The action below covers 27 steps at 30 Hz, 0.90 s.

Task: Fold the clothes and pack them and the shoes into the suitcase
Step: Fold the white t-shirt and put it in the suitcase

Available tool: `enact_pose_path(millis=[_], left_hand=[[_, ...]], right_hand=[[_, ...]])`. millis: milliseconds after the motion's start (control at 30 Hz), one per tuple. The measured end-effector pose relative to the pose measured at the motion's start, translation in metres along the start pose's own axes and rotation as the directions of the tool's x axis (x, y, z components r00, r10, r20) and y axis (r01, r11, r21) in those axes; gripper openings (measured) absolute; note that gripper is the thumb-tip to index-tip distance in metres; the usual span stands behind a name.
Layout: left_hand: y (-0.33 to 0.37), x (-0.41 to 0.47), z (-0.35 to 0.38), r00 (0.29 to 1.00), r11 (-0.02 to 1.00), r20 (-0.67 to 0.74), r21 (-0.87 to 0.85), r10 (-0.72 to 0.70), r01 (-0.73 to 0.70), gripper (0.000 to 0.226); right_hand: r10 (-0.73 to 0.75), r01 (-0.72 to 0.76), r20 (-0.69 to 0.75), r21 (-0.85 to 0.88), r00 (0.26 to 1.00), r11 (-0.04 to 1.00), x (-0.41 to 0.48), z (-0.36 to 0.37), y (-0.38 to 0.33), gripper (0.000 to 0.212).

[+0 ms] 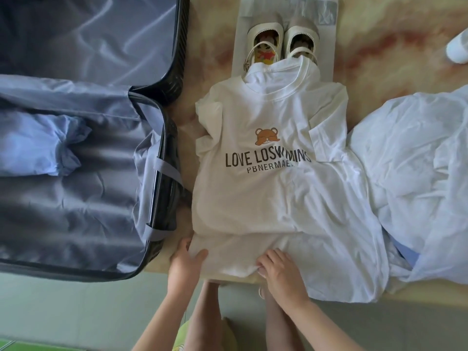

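White T-shirt (266, 198) lies beside the open suitcase (76, 211); my left hand (187, 259) and right hand (281, 272) each grip its hem.

Marbled tabletop (379, 26); white object (457, 46) at right edge.

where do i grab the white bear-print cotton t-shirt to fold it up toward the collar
Take the white bear-print cotton t-shirt by its bottom hem with both hands, coming from the near edge of the table. It lies flat, print up, collar far by the cream strap shoes, so the hem is the free edge nearest you. The left hand and right hand pinch it there.
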<state>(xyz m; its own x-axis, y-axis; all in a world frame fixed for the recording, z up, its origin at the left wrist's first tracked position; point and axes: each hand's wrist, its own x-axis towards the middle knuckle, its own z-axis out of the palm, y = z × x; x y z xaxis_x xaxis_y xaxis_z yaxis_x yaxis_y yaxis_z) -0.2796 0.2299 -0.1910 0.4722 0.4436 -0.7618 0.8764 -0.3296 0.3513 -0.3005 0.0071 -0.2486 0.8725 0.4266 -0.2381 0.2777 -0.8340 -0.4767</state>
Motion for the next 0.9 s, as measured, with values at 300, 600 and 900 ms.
enact_pose_path(millis=[300, 600, 900], left_hand=[[-0.06, -0.025, -0.001, 0.995, 0.971, -0.016, 0.215, -0.1, 0.101, 0.022], [-0.023, 0.003, 0.015, 0.956, 0.976, -0.235, 0.169, 0.175, -0.137, 0.048], [-0.023, 0.024, 0.008, 0.977, 0.992, -0.2, -0.088, 0.074, -0.093, 0.017]], right_hand=[[-0.2, 0.187, 0.168, 0.091, 0.965, 0.978, -0.048, -0.007, -0.01, 0.02], [-0.073, 0.076, -0.042, 0.074, 0.996, 0.994, 0.02, -0.019, -0.019, 0.037], [-0.179, 0.181, -0.029, 0.121, 0.983, 0.976, 0.121, -0.034, -0.049, 0.054]])
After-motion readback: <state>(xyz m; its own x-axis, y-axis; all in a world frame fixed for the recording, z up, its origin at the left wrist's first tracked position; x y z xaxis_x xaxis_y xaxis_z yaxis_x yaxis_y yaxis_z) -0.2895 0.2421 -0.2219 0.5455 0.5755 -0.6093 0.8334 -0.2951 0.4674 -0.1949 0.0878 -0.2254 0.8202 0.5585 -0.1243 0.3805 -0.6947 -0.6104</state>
